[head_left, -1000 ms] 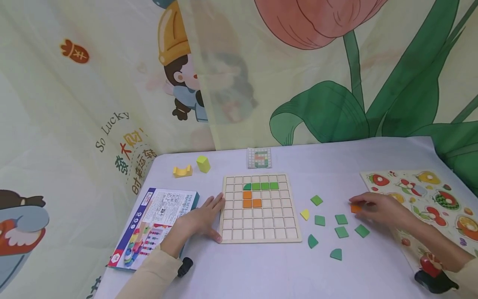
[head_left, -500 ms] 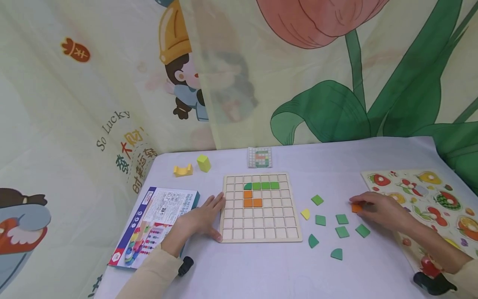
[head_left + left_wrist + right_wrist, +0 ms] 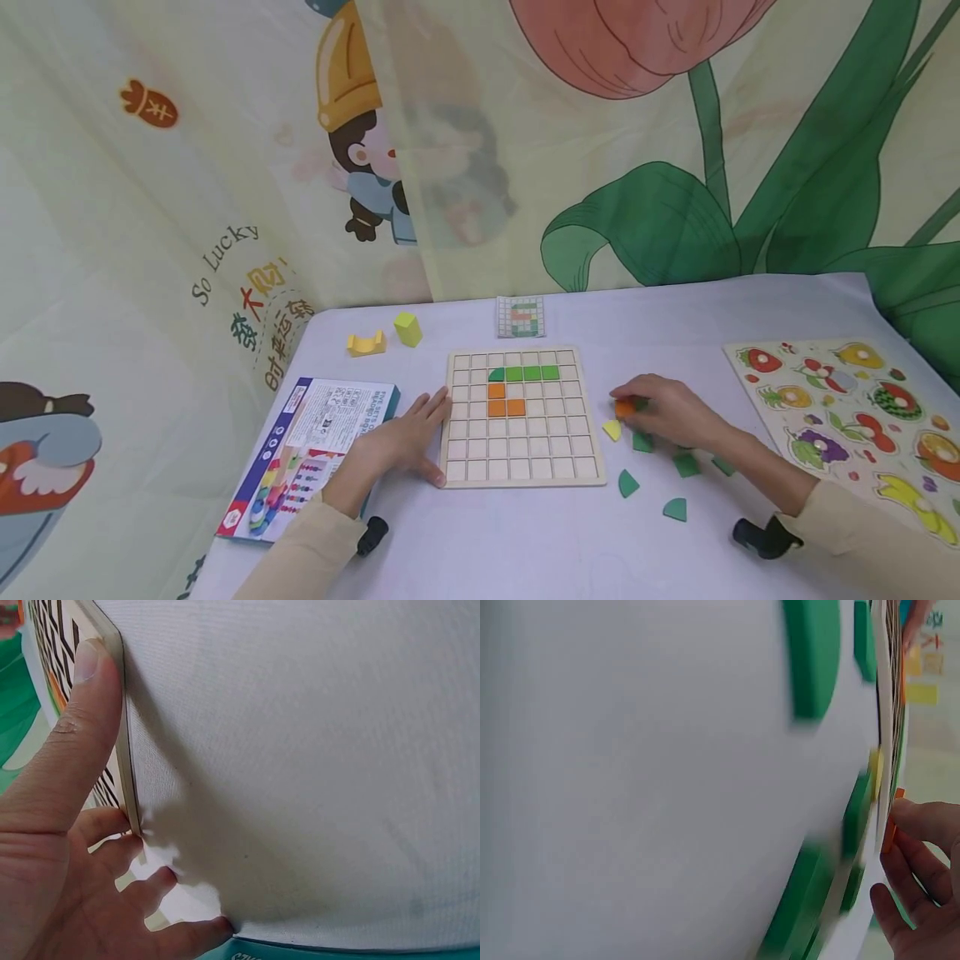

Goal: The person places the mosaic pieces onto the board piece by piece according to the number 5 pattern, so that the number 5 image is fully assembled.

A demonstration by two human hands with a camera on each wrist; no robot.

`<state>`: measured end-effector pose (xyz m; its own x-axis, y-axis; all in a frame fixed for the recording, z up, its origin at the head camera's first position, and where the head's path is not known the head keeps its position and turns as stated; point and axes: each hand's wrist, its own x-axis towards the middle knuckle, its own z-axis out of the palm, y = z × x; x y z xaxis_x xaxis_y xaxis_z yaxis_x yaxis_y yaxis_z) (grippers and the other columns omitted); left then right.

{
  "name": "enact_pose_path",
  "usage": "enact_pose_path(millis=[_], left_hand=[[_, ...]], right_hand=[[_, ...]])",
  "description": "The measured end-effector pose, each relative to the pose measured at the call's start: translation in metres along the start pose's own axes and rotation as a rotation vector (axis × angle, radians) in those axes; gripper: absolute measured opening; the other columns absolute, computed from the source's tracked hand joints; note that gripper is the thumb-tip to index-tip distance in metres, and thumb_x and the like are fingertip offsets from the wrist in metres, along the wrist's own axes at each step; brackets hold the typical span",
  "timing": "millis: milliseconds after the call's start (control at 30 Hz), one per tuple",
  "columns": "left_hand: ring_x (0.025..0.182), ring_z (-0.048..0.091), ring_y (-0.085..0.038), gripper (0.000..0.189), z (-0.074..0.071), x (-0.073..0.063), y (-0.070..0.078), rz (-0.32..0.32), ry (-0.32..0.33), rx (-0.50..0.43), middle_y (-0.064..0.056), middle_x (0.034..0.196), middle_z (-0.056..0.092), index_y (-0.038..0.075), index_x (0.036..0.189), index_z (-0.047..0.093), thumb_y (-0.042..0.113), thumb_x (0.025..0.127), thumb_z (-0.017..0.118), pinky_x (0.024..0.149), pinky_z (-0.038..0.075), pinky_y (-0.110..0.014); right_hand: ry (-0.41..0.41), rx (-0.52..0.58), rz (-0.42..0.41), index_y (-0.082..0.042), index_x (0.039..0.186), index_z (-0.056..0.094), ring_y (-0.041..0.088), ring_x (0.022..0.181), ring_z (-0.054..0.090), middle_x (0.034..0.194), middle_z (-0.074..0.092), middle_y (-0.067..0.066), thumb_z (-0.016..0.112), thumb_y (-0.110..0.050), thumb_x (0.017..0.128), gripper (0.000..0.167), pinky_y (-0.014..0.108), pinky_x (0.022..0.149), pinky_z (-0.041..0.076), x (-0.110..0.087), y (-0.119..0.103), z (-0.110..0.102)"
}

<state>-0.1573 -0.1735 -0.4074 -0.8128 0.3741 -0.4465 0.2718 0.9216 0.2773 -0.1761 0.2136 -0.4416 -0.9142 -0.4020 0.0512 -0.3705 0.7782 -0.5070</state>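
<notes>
An orange square tile (image 3: 624, 407) is pinched between the thumb and fingers of my right hand (image 3: 667, 410), just right of the wooden grid board (image 3: 525, 473). In the right wrist view the same orange tile (image 3: 894, 820) shows at the fingertips. My left hand (image 3: 408, 437) lies with spread, straight fingers along the board's left edge; in the left wrist view its thumb (image 3: 94, 712) rests on the board's corner. On the board, a green quarter-circle (image 3: 497, 375) and several green squares (image 3: 532, 372) form a row, with orange squares (image 3: 497, 408) below.
Green squares (image 3: 686, 464), green quarter-circles (image 3: 675, 509) and a yellow piece (image 3: 612, 430) lie right of the board. A pattern card (image 3: 521, 317) sits behind it. Left are a box (image 3: 322, 442) and yellow blocks (image 3: 367, 343); right, a fruit puzzle board (image 3: 832, 400).
My right hand has carried the orange tile left from beside the fruit puzzle board, over the loose green squares toward the grid board. The left hand has stayed in place.
</notes>
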Motion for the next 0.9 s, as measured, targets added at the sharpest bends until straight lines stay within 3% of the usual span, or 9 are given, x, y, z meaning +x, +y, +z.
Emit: enact_pose_path(millis=[200, 400, 600, 900], left_hand=[[0.151, 0.009, -0.034, 0.114, 0.001, 0.001, -0.002, 0.002, 0.007, -0.012, -0.007, 0.165, 0.007, 0.008, 0.155, 0.02, 0.034, 0.067, 0.087, 0.118, 0.028, -0.053], [0.151, 0.009, -0.034, 0.113, 0.003, 0.002, -0.003, 0.0, 0.01, -0.017, -0.007, 0.165, 0.008, 0.008, 0.155, 0.021, 0.033, 0.067, 0.088, 0.117, 0.028, -0.052], [0.151, 0.009, -0.034, 0.113, 0.003, 0.002, -0.002, 0.0, 0.013, -0.014, -0.007, 0.165, 0.009, 0.008, 0.154, 0.022, 0.033, 0.066, 0.088, 0.117, 0.029, -0.051], [0.151, 0.009, -0.034, 0.113, 0.001, 0.001, -0.002, 0.002, 0.013, -0.012, -0.008, 0.165, 0.009, 0.008, 0.154, 0.022, 0.033, 0.066, 0.088, 0.117, 0.028, -0.052]], right_hand=[[-0.047, 0.016, -0.128, -0.012, 0.116, 0.07, 0.015, 0.099, 0.06, 0.109, 0.07, -0.002, 0.076, -0.01, 0.081, 0.035, 0.037, 0.088, 0.054, 0.032, -0.04, 0.027], [-0.09, 0.048, -0.168, -0.012, 0.118, 0.069, 0.019, 0.11, 0.06, 0.115, 0.069, -0.001, 0.073, -0.011, 0.084, 0.034, 0.039, 0.096, 0.051, 0.056, -0.064, 0.044], [-0.091, 0.003, -0.187, -0.013, 0.116, 0.07, 0.019, 0.108, 0.061, 0.113, 0.07, -0.001, 0.073, -0.012, 0.085, 0.031, 0.037, 0.094, 0.052, 0.066, -0.076, 0.052], [-0.101, -0.01, -0.146, -0.014, 0.115, 0.071, 0.018, 0.107, 0.059, 0.11, 0.069, -0.001, 0.074, -0.011, 0.084, 0.032, 0.037, 0.095, 0.052, 0.069, -0.079, 0.054]])
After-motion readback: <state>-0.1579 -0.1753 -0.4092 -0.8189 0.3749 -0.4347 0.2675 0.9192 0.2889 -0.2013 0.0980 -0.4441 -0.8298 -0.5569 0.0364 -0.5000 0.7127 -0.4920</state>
